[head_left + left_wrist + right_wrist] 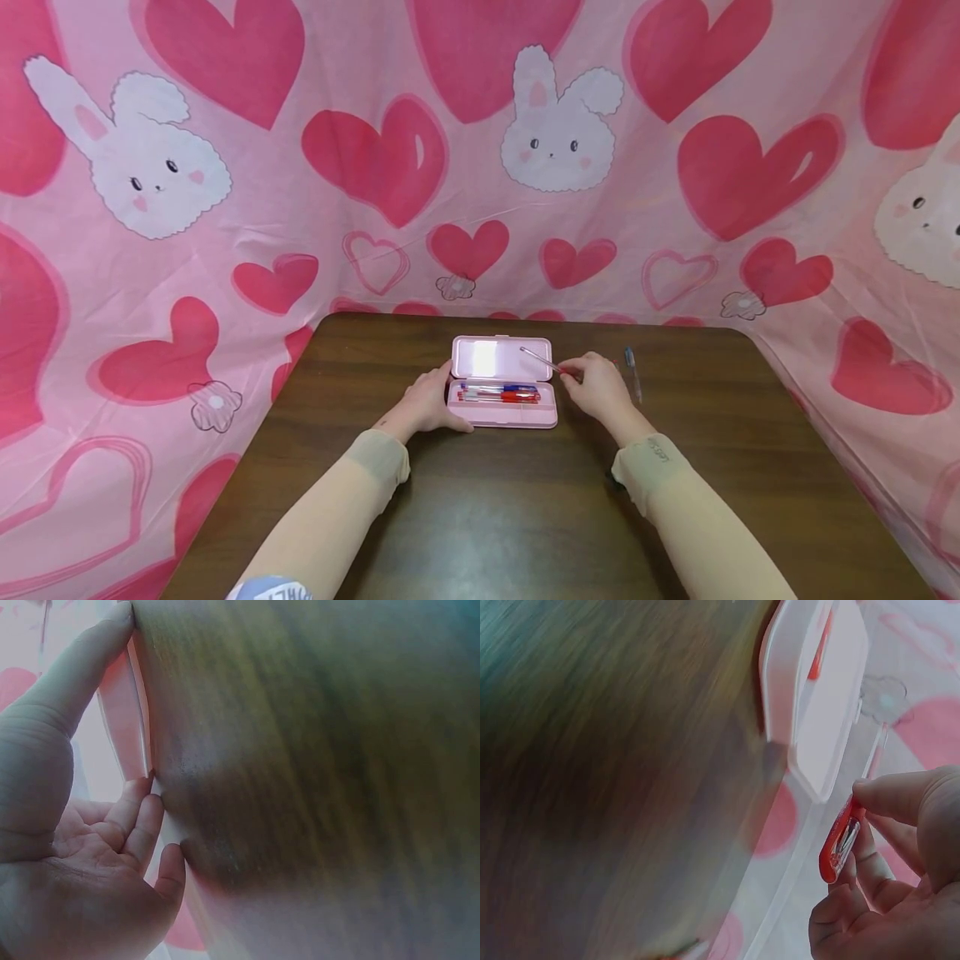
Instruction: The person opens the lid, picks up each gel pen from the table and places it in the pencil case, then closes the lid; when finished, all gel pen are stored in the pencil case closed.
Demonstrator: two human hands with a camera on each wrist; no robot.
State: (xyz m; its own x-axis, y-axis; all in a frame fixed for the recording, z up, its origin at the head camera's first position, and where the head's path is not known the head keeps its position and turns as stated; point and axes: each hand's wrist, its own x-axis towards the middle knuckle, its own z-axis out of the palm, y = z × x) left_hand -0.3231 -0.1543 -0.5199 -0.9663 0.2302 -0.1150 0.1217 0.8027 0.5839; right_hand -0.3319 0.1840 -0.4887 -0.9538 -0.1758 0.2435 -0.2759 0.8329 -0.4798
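You're working at a dark wood bench (510, 508), with the pink pencil case (487, 415) lying open on it in front of you, lid (517, 362) tilting back on the far side. Your left hand (427, 402) is touching the case's left end, thumb spreading wide from the other fingers, thumb tip sitting at the near left corner; nothing is lifting there. Your right hand (597, 387) is holding the red pen (840, 844), thumb and fingers pinching it near its red end just right of the case, its clear barrel pointing up and left, overlapping the lid in the head view. Inside the case's tray, a blue pen (517, 387) and red pens (517, 398) are lying lengthwise; exact count isn't showing clearly. Another pen (636, 379), blue-ended, is resting on the bench beyond your right hand, well apart from the case. Behind, a pink backdrop (480, 200) with hearts and rabbits is hanging around the bench.
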